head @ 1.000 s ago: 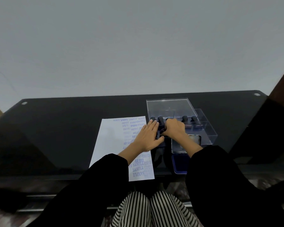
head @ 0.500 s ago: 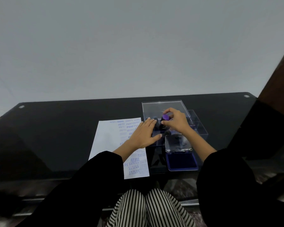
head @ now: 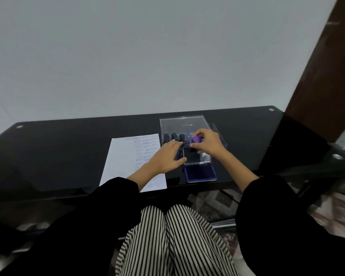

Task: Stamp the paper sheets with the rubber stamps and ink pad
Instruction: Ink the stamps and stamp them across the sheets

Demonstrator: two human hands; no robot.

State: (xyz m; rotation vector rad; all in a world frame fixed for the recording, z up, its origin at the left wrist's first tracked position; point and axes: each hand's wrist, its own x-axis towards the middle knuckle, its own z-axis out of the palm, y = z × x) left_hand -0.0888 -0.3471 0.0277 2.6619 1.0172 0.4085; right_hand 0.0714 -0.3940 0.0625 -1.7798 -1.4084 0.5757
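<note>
Purple-faced round rubber stamp (head: 197, 139) is pinched in the fingertips of the right hand (head: 210, 144), right of centre, over the clear plastic storage box (head: 181, 124) where a row of dark stamps (head: 174, 136) stands. Below it the blue ink pad (head: 200, 173) lies open, its clear lid (head: 197, 159) between pad and box. The left hand (head: 163, 159) lies flat, fingers straight, on the white paper sheet (head: 126, 156) on the black glass tabletop (head: 64, 148). A loose pinch could tip the stamp and smear; blue prints already crowd the sheet's right side, so overlap is likely.
</note>
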